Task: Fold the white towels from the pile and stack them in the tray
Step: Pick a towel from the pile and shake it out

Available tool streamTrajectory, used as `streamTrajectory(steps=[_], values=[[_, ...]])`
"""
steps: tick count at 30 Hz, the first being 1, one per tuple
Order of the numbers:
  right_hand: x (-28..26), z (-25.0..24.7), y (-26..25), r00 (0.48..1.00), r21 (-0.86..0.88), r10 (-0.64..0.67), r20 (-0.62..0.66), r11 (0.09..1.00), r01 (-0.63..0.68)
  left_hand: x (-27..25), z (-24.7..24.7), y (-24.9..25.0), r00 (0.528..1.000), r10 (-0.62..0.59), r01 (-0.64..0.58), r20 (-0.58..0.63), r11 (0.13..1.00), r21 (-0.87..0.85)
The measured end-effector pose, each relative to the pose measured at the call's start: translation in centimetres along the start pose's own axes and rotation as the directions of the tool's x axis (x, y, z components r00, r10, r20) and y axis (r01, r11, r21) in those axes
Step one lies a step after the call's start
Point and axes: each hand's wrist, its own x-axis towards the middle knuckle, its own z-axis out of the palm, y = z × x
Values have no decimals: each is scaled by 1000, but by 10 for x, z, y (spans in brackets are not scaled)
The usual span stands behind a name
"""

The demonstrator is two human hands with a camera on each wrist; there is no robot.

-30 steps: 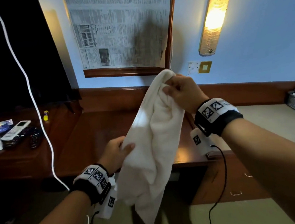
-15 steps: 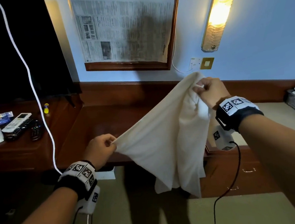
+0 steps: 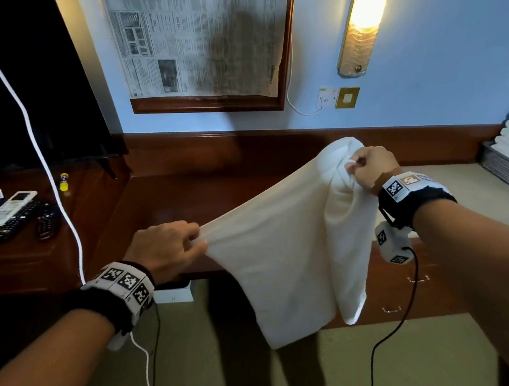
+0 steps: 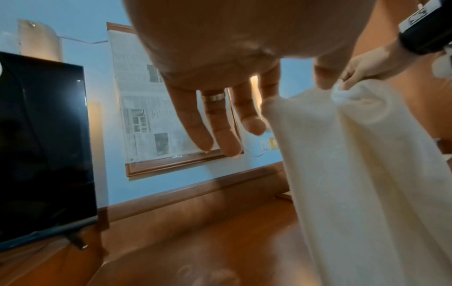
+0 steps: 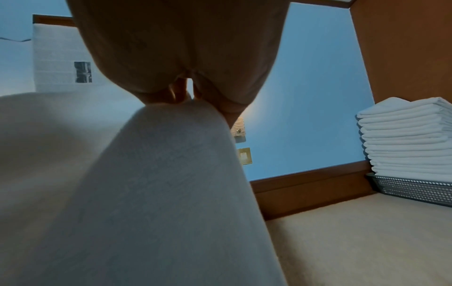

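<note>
**Head view: a towel being stretched open in the air**

Head view is showing the white towel (image 3: 286,251) hanging above the worktop (image 3: 168,206), pulled taut between both hands. The left hand (image 3: 166,249) is pinching one corner with its grip pressed on the cloth; the right hand (image 3: 371,168) is gripping the far corner, bunched in curled fingers and raised higher. Holding it by two corners this way is probably meant to let the cloth fall flat, so the first fold can be made evenly. One side is hanging doubled below the right hand, so it is not fully spread yet.

The left wrist view is adding detail the head view is hiding: only thumb and forefinger are doing the pinching, while the other fingers (image 4: 220,123) are hanging straight and free, one wearing a ring (image 4: 215,96).

The right wrist view is showing the goal: a tall stack of folded towels (image 5: 403,135) sitting in a mesh tray (image 5: 413,188) by the wall, which the head view is barely catching at its edge. The unfolded pile is not appearing anywhere.
</note>
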Motion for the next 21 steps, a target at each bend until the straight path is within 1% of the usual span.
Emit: streamTrajectory(steps=[1,2,3,4,5,6,7,8,9,11,13,15,16,19,21], values=[[-2,3,0,1000,1,-9,18,1000,9,1,3,-2,1000,-18,18,-12,1000,20],[-3,7,1,999,9,-13,36,1000,12,2,9,-5,998,-50,50,-43,999,-11],[-4,11,3,998,21,-11,55,1000,10,4,14,-6,992,-87,77,-96,991,-106],[-5,16,7,997,36,-11,75,999,9,5,19,-6,979,-143,105,-147,965,-242],[-7,22,11,996,48,-22,91,999,18,7,24,-7,954,-203,102,-221,912,-397],[-8,28,17,994,54,-40,104,998,34,10,27,-9,914,-291,100,-283,838,-537],[-10,34,23,991,51,-56,118,997,51,13,29,-11,864,-383,94,-327,761,-642],[-12,41,28,989,46,-73,132,997,68,17,31,-16,818,-468,102,-335,691,-715],[-15,49,32,986,46,-85,146,996,79,22,35,-23,784,-527,117,-328,645,-755],[-21,64,41,985,72,-86,147,994,77,30,44,-40,737,-610,205,-292,613,-763],[-26,76,54,990,75,-52,127,996,43,34,53,-58,699,-673,304,-243,587,-751],[-32,85,73,991,49,9,134,999,-15,30,61,-72,679,-710,402,-187,573,-714],[-35,88,84,989,24,44,141,999,-48,26,67,-82,665,-734,471,-139,556,-685],[-44,98,115,975,-59,177,133,984,-171,5,89,-122,599,-800,643,-36,507,-573],[-47,104,131,966,-62,240,100,970,-235,-8,102,-151,545,-838,718,15,458,-524]])
